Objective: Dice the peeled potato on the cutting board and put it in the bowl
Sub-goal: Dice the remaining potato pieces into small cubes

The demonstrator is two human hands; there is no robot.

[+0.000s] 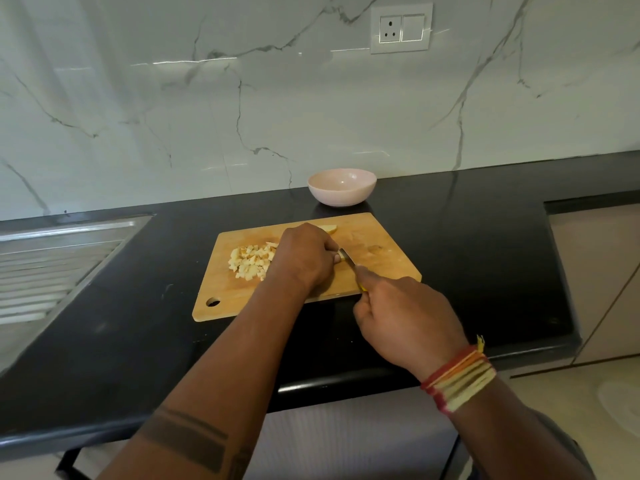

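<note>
I see a black counter, a light brown cutting board, pale yellow potato bits and a pink bowl. The wall is white with grey lines. My wrist has red, orange and cream threads.

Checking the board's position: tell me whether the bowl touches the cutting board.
Apart. The head view shows black counter between bowl and cutting board.

No readable text, label, brand, number or sign appears on anything here.
</note>
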